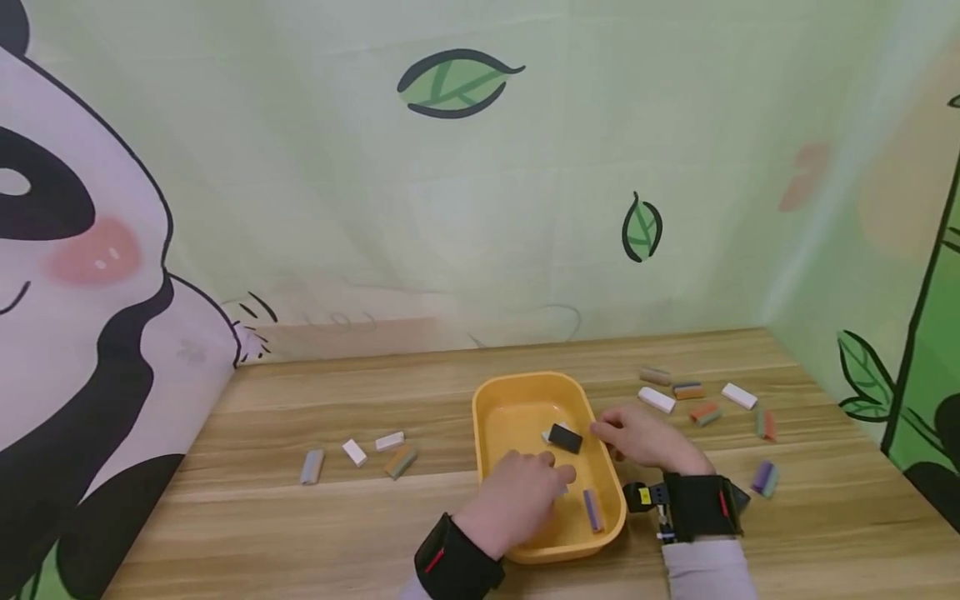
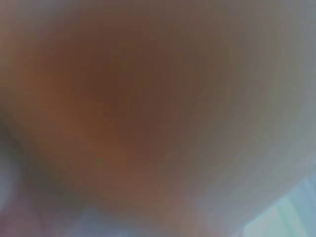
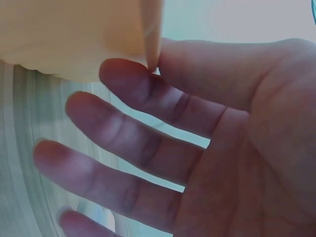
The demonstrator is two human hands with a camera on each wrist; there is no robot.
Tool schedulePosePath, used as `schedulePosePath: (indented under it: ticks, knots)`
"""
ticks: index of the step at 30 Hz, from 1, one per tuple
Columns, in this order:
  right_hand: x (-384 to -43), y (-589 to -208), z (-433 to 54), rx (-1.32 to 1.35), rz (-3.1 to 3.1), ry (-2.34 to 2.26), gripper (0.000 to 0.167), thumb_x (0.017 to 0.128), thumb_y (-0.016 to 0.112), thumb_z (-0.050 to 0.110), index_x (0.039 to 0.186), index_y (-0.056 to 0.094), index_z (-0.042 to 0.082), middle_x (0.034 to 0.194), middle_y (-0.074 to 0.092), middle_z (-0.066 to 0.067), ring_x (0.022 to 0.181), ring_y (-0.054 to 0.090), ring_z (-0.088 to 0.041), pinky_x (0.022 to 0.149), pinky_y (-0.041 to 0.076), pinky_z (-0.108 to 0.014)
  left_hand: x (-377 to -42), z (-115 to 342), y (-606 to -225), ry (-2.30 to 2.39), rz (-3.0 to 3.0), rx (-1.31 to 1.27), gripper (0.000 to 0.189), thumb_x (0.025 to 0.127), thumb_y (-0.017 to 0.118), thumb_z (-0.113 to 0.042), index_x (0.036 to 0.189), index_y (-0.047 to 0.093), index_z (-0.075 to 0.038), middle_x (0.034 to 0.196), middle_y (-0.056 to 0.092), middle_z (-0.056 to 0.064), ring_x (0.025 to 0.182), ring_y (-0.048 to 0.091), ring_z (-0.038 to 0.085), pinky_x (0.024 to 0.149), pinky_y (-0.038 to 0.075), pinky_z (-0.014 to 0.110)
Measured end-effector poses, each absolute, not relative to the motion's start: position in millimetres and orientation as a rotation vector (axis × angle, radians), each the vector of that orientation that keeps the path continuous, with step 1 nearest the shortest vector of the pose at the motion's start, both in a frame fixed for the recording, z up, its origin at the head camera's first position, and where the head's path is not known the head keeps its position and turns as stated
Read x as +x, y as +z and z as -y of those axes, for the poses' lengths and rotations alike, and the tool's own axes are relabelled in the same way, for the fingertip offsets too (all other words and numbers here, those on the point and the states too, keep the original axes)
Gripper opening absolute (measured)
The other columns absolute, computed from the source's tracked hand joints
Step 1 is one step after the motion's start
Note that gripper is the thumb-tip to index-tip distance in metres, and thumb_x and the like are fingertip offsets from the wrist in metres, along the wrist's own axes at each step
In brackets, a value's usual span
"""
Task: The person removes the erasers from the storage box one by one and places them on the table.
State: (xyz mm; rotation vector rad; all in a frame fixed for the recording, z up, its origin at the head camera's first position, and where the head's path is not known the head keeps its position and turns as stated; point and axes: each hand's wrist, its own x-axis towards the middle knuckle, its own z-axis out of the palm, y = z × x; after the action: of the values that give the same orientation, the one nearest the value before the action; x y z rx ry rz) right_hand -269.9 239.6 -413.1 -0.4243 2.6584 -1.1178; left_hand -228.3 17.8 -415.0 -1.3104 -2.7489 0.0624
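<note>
A yellow plastic tray [image 1: 510, 425] stands on the wooden table. My right hand [image 1: 648, 437] pinches its right rim between thumb and index finger; the right wrist view shows the tray wall [image 3: 150, 34] there, the other fingers spread below. Over the tray's near half reaches my left hand [image 1: 517, 496], fingers bent downward and partly hidden by the back of the hand. A small pale piece shows beside its fingertips; I cannot tell whether they hold it. Inside the tray lie a black block [image 1: 565, 437] over a white one, and a purple-and-orange block [image 1: 593, 510]. The left wrist view is a blur.
Right of the tray several small blocks lie scattered, among them a white block [image 1: 656, 400] and a purple-and-green block [image 1: 765, 479]. To the left are white blocks [image 1: 354, 452], a grey block [image 1: 311, 467] and an orange-and-green block [image 1: 401, 461]. A printed curtain [image 1: 337, 208] hangs behind the table.
</note>
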Motion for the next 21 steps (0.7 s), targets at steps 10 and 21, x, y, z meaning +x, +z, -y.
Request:
schedulePosePath:
  ticks: [10,21]
  knots:
    - [-269.7,-411.5,-241.2,-0.430,-2.669,-1.113,0.027,0.101,0.052,0.018,0.079,0.062,0.006,0.070,0.058,-0.007,0.063,0.057,-0.024,0.055,0.040,-0.030,-229.6,11.6,-382.7,-0.205,2.747,-1.216,0.028,0.084,0.072,-0.009,0.110,0.067,-0.016,0.089,0.063,0.000,0.067,0.055,0.009,0.059,0.043,0.023]
    - [-269.2,-412.5,-239.4,-0.427,-2.687,-1.103,0.027,0.101,0.052,0.019,0.079,0.062,0.007,0.070,0.058,-0.007,0.064,0.058,-0.025,0.057,0.042,-0.032,-240.3,92.8,-400.7,-0.404,2.758,-1.108,0.035,0.077,0.075,0.000,0.108,0.065,-0.012,0.088,0.064,0.001,0.069,0.056,0.012,0.061,0.046,0.028]
